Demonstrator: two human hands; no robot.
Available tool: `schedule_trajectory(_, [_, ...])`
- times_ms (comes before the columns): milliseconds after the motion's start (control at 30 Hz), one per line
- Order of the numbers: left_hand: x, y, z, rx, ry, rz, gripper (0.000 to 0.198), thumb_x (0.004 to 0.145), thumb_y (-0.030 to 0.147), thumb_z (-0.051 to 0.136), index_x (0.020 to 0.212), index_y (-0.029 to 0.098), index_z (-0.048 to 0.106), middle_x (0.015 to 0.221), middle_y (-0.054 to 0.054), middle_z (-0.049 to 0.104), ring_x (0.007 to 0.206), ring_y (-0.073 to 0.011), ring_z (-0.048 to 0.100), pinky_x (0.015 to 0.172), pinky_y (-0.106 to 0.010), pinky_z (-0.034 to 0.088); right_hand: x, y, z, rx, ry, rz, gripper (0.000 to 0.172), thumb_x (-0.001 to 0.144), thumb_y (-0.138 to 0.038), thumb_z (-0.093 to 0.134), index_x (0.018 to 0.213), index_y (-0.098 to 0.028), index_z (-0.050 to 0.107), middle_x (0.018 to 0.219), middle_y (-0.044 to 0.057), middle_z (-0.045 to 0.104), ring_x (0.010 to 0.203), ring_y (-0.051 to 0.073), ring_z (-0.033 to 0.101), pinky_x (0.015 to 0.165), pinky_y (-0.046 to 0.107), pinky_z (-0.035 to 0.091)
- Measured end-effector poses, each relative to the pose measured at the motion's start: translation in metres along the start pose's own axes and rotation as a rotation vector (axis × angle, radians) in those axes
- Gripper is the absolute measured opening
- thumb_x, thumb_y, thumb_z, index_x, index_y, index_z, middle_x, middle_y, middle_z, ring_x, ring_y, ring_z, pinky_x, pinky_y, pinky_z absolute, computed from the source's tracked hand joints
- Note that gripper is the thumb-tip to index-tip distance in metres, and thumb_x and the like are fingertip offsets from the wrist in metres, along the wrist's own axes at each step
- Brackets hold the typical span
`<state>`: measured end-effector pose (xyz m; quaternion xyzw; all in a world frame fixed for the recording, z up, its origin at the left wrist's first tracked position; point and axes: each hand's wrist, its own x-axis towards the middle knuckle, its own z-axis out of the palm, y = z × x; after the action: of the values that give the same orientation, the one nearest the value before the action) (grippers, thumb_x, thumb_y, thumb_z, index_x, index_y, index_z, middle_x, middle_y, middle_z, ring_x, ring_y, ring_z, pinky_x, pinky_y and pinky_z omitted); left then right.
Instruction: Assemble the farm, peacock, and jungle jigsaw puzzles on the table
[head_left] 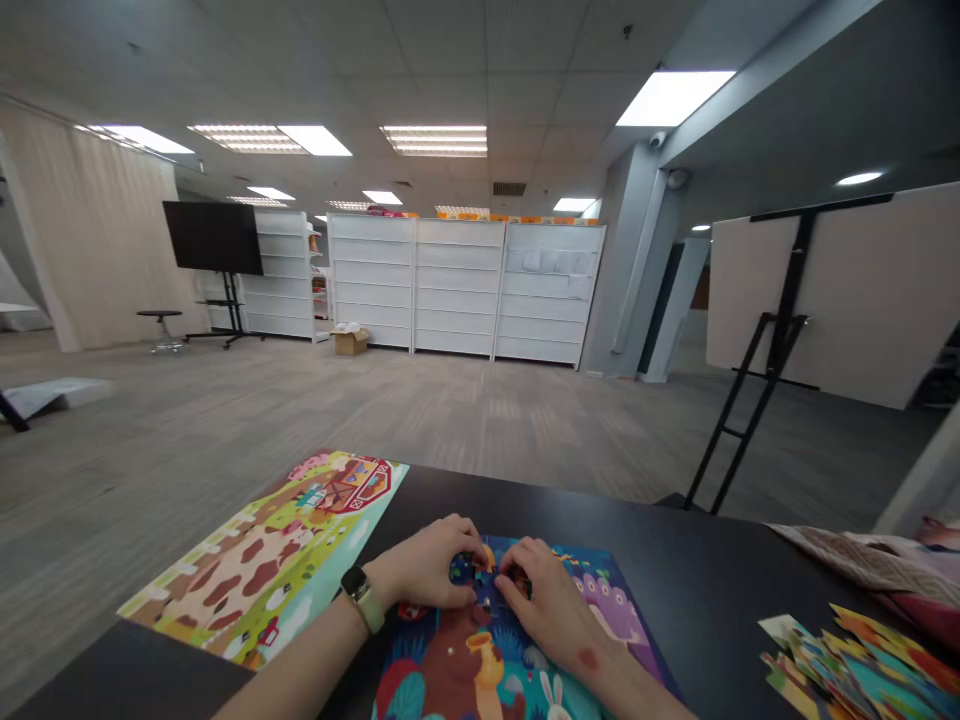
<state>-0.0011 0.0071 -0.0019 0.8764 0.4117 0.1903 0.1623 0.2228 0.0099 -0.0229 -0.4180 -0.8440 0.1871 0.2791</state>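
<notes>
A blue jigsaw puzzle (517, 655) with a brown bear, a white rabbit and a purple creature lies on the black table in front of me. Over its upper part, my left hand (439, 565) is closed, thumb and fingers curled round a small dark blue puzzle piece (460, 570). Close beside it, my right hand (544, 595) has its fingers bent down and pinched at the puzzle surface, largely hiding the piece there. A watch (361, 598) with a pale green band sits on my left wrist. Between the fingertips, small piece edges show.
A farm picture (262, 560) with a spotted cow lies at the table's left. Loose colourful puzzle pieces (862, 665) are heaped on the right, near patterned cloth (847, 555). Beyond the black table (675, 560) stand a board on a black stand (757, 375), white shelves and a screen.
</notes>
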Motion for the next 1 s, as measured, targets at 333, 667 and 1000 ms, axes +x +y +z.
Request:
schedule_trajectory(333, [0.000,0.002,-0.001,-0.034,-0.003,0.001,0.010,0.078,0.023,0.078,0.086,0.023,0.071,0.111,-0.003,0.062,0.105,-0.0234,0.059,0.096,-0.032,0.046,-0.009,-0.007,-0.005,-0.011,-0.035,-0.019,0.020,0.075,-0.015,0.067,0.094,-0.021,0.066,0.093,0.003,0.066,0.089,0.023,0.059,0.084,0.036,0.045])
schedule_trajectory(667, [-0.001,-0.003,0.002,-0.014,0.008,0.068,0.026,0.075,0.018,0.079,0.096,0.022,0.064,0.109,-0.001,0.063,0.102,-0.0197,0.060,0.093,-0.028,0.047,-0.008,-0.005,-0.009,0.001,-0.118,-0.217,0.021,0.092,-0.015,0.059,0.095,-0.024,0.078,0.110,0.003,0.074,0.105,0.024,0.059,0.094,0.037,0.045])
schedule_trajectory(1000, [-0.004,0.013,0.020,0.194,0.093,0.055,0.018,0.084,0.014,0.056,0.098,0.023,0.062,0.106,-0.006,0.064,0.100,-0.0245,0.058,0.092,-0.035,0.046,-0.017,-0.018,-0.015,-0.213,-0.164,-0.224,0.022,0.093,-0.015,0.054,0.093,-0.021,0.075,0.100,0.005,0.074,0.106,0.027,0.057,0.098,0.040,0.044])
